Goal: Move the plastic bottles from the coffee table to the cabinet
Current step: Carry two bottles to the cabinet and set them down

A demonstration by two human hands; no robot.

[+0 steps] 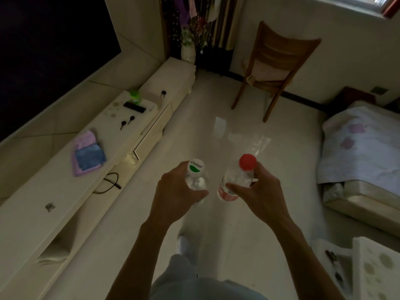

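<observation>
Head view: person standing mid-room, both hands out in front, one bottle each. Left hand (175, 191) is wrapped round the body of a clear bottle with a white-and-green cap (196, 177). Right hand (259, 191) grips a clear bottle with a red cap (238, 178), thumb across its pinkish label. Both bottles are upright, caps up, held near each other but not touching, over the floor (216, 137). Looks like the carry step, taking two at once to save a trip. The low cream cabinet (65, 191) runs along the left wall under a dark TV screen (43, 50), and neither bottle is on it yet. On its top are a folded pink-and-blue cloth (88, 152), a black cable (110, 182), a small green bottle (134, 96) and a black remote-like bar (134, 107). The open patch of cabinet top near the cable seems the likely drop spot. Room is dim, glossy pale tile. There's a wooden chair (279, 61) at the far wall and a bed (363, 148) with a floral cover on the right. A white spotted desk (378, 267) shows at lower right, probably the coffee table, though I can't tell for sure.
</observation>
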